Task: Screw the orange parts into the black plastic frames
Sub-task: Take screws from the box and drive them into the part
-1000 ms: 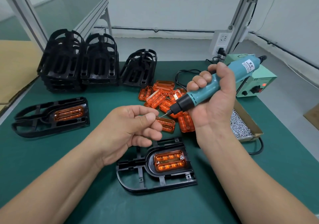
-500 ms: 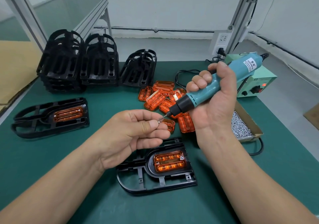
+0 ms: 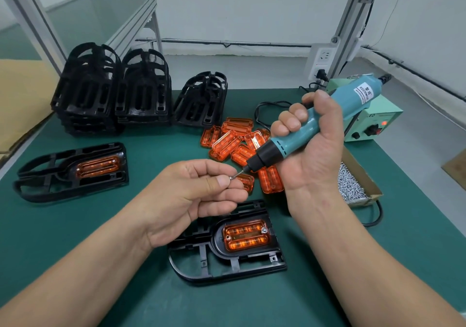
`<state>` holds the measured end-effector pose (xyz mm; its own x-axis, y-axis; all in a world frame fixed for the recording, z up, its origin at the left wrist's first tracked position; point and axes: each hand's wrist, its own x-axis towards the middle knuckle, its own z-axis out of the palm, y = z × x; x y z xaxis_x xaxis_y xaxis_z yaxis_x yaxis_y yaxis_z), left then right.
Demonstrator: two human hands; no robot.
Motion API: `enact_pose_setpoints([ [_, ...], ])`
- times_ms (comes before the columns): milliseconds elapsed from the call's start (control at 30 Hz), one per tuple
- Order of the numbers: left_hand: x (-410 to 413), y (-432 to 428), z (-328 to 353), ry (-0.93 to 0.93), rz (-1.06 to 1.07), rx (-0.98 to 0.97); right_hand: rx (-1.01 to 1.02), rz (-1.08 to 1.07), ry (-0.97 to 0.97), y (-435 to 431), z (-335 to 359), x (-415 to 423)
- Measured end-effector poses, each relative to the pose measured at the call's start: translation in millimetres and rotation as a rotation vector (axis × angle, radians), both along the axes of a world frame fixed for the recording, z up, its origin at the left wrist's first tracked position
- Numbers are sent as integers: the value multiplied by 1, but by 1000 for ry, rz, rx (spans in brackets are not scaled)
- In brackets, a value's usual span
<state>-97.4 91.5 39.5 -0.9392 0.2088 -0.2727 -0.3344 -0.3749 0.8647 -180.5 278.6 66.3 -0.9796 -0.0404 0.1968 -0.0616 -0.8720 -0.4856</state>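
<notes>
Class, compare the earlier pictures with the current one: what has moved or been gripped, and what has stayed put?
The left hand, pinching a screw, shifted slightly right, bringing it to the electric screwdriver bit's tip. The right hand still grips the screwdriver and has barely moved. The black frame with its orange part, the loose orange parts and the screw box stayed put.

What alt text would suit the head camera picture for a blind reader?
The left hand pinches a screw at the bit of a teal electric screwdriver gripped by the right hand, above a black frame holding an orange part.
</notes>
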Motion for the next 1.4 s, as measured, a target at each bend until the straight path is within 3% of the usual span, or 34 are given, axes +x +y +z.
enact_pose_setpoints([
  [400, 1, 0, 0, 42, -11, -32, 5, -18, -9, 0, -2, -1],
  [767, -1, 0, -5, 166, 79, -244, 85, -50, -106, -5, -5, 3],
  [1400, -5, -11, 2, 131, 70, -293, 12, -58, -192, -3, -12, 1],
])
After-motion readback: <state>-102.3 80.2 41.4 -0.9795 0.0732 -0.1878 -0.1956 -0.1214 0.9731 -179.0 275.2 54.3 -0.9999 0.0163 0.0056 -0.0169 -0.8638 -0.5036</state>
